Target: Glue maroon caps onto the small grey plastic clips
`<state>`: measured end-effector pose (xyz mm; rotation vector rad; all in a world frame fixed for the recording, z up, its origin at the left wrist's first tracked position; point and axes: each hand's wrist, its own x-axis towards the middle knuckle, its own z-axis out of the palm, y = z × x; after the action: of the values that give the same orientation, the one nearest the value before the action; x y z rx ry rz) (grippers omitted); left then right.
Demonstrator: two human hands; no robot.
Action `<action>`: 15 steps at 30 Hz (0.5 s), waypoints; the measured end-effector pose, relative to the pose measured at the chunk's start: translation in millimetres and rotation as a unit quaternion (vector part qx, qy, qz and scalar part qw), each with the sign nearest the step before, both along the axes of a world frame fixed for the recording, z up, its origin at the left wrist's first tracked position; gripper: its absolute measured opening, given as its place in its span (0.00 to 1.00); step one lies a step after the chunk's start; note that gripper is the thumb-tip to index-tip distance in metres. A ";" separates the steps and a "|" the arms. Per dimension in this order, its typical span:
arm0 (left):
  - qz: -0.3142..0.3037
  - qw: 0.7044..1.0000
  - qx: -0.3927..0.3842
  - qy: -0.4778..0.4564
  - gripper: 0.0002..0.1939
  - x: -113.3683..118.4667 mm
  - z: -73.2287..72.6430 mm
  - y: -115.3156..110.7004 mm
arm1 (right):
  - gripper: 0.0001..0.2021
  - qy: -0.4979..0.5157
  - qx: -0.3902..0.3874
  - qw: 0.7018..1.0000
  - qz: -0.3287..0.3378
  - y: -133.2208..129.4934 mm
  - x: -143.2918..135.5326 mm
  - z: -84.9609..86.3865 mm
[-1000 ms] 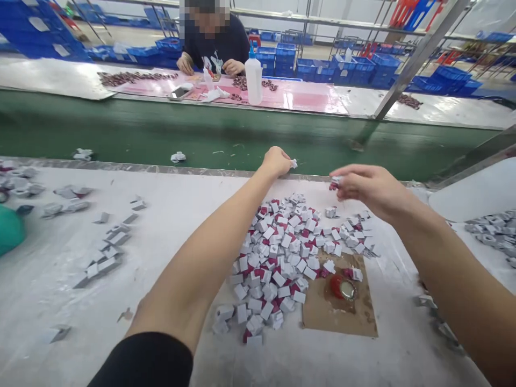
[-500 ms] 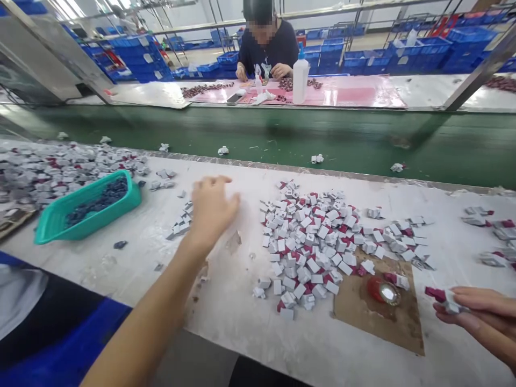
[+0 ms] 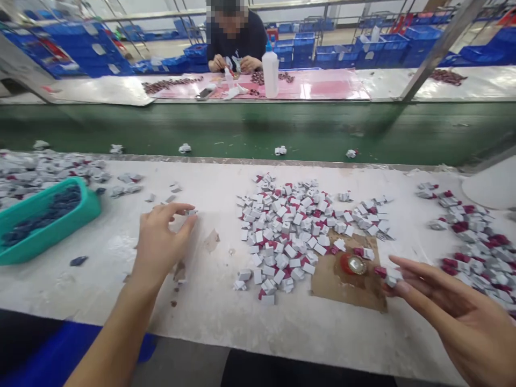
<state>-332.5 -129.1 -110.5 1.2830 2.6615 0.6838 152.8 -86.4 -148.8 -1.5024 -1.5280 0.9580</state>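
Note:
My left hand (image 3: pixel 163 236) is over the table left of the middle, thumb and fingertips closed on a small grey piece (image 3: pixel 190 212). At the right, my right hand (image 3: pixel 443 306) holds a white and dark red piece (image 3: pixel 389 274) between thumb and fingers. Just left of that piece lies a brown cardboard sheet (image 3: pixel 342 293) bearing a round red container (image 3: pixel 351 264) with a shiny top. Another white and red piece (image 3: pixel 363 253) rests beside the container. A large heap of white and red pieces (image 3: pixel 282 231) spreads between my hands.
A teal tray (image 3: pixel 86 207) of dark pieces stands at the left, near a heap of pale pieces (image 3: pixel 48 166). More pieces (image 3: pixel 475 236) lie far right. Beyond a green belt (image 3: pixel 226 126) with spaced pieces, a person (image 3: pixel 237 40) sits working near a white bottle (image 3: pixel 270 72).
The view has shifted to the right. My left hand has gone from spread fingers to a pinch on a small grey piece. My right hand still holds its piece, now nearer the cardboard.

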 end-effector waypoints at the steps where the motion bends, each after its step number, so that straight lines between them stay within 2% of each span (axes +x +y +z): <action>1: -0.009 1.000 0.003 -0.018 0.11 7.8 -3.2 -1.3 | 0.20 0.016 -0.011 1.000 0.013 -0.9 -6.0 4.9; 4: -0.014 0.998 0.014 -0.056 0.13 29.1 -11.3 -6.0 | 0.13 0.033 0.008 0.999 0.031 -3.0 -24.0 16.1; 8: 0.024 0.998 0.022 -0.050 0.14 48.2 -15.1 -15.9 | 0.09 0.035 0.036 0.998 0.031 -7.4 -36.7 17.4; 13: 0.090 0.991 0.039 -0.087 0.08 54.3 -12.4 -20.8 | 0.07 0.022 0.036 0.998 0.039 -12.4 -38.4 11.7; 15: 0.091 0.991 0.032 -0.088 0.07 49.8 -11.7 -17.3 | 0.07 0.008 0.036 0.998 0.048 -13.4 -38.6 10.5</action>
<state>-282.7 -146.5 -122.1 0.9507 2.6502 0.8676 114.2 -99.7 -138.3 -1.3790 -1.6195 0.9577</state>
